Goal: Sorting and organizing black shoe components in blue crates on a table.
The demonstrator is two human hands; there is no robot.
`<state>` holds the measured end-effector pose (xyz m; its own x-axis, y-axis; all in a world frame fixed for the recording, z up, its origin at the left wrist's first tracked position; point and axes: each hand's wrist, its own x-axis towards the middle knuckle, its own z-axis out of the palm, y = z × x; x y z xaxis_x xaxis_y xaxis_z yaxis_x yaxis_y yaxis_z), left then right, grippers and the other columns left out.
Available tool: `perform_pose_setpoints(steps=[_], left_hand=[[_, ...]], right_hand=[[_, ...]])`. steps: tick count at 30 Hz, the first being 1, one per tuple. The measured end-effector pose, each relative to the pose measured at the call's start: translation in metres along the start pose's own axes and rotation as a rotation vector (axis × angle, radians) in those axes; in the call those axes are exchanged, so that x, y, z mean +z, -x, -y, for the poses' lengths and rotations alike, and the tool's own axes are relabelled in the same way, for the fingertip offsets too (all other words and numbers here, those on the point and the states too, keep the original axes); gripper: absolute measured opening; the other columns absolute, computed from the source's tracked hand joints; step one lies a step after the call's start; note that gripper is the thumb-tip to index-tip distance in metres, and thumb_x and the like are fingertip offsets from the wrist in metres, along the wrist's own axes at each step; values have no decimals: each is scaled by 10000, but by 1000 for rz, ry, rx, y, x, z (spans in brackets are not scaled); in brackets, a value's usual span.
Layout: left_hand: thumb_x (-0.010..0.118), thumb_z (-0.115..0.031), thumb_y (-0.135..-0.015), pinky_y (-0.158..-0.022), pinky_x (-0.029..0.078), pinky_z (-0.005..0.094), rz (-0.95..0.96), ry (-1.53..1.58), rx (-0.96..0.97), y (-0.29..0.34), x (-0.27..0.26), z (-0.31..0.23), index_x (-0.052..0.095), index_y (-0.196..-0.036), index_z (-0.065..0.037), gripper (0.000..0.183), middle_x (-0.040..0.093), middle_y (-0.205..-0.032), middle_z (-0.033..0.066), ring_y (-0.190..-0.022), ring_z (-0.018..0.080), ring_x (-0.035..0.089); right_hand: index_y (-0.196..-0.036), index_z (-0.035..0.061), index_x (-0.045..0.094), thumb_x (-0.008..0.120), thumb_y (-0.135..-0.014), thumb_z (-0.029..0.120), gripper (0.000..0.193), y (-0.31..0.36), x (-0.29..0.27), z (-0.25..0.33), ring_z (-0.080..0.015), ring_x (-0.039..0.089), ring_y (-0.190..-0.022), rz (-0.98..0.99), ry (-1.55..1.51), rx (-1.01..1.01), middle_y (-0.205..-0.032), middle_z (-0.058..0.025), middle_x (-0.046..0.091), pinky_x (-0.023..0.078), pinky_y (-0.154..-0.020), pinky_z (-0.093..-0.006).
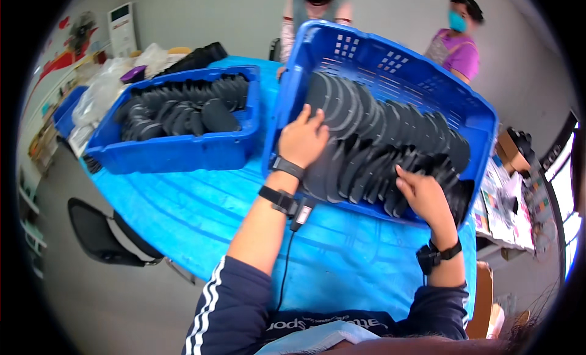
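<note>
A large blue plastic crate (pixel 278 105) sits tilted on the table in front of me, packed with two rows of thin black rounded pads (pixel 390 126) standing on edge. My left hand (pixel 303 138) lies over the left end of the rows, its fingers spread against the pads. At the near row, toward the right, my right hand (pixel 424 193) touches the pads with thumb and forefinger slightly apart; its other fingers are partly hidden. Neither hand visibly lifts a pad. Black straps with small devices circle both wrists, and a cable hangs from the left one.
A second blue crate (pixel 177 156) with similar black pads stands to the left on the blue-covered table (pixel 342 257). Clear plastic bags (pixel 101 101) lie beyond it. Two people stand across the table. A black chair (pixel 110 233) is at the left, and a cardboard box (pixel 513 150) at the right.
</note>
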<state>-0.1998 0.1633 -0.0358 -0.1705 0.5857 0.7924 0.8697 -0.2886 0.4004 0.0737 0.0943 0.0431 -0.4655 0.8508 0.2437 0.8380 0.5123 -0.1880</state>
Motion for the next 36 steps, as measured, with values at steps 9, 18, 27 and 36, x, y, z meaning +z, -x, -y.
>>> perform_pose_setpoints(steps=[9, 18, 27, 36], left_hand=[[365, -291, -840, -881, 424, 382, 399, -184, 178, -53, 49, 58, 573, -1111, -91, 396, 546, -1128, 174, -1007, 311, 545], [398, -238, -819, -856, 408, 391, 802, -278, -320, -101, 99, 59, 624, -951, -30, 334, 575, -1040, 201, -992, 339, 534], [353, -312, -880, -887, 382, 368, 717, -55, -315, -113, 98, 71, 584, -1034, 8, 423, 564, -1064, 235, -1014, 342, 531], [456, -260, -873, -919, 364, 307, 353, 335, -392, -117, 30, 89, 518, -1137, 40, 404, 553, -1134, 141, -1056, 233, 510]], right_hand=[[-1346, 38, 264, 553, -783, 213, 657, -4, -4, -60, -388, 70, -1310, -1303, 301, -35, -1400, -257, 123, 75, -1030, -521], [-1058, 134, 597, 551, -757, 277, 336, -83, 39, -91, -316, 391, -1059, -186, 284, 25, -1058, -115, 493, 261, -922, -446], [-1249, 95, 453, 549, -758, 205, 512, -85, 46, -107, -469, 112, -1260, -1202, -53, 30, -1371, -286, 151, 118, -1014, -548], [-1056, 151, 615, 554, -760, 252, 319, -68, 53, -107, -266, 420, -953, -524, 367, 17, -936, -76, 491, 288, -858, -454]])
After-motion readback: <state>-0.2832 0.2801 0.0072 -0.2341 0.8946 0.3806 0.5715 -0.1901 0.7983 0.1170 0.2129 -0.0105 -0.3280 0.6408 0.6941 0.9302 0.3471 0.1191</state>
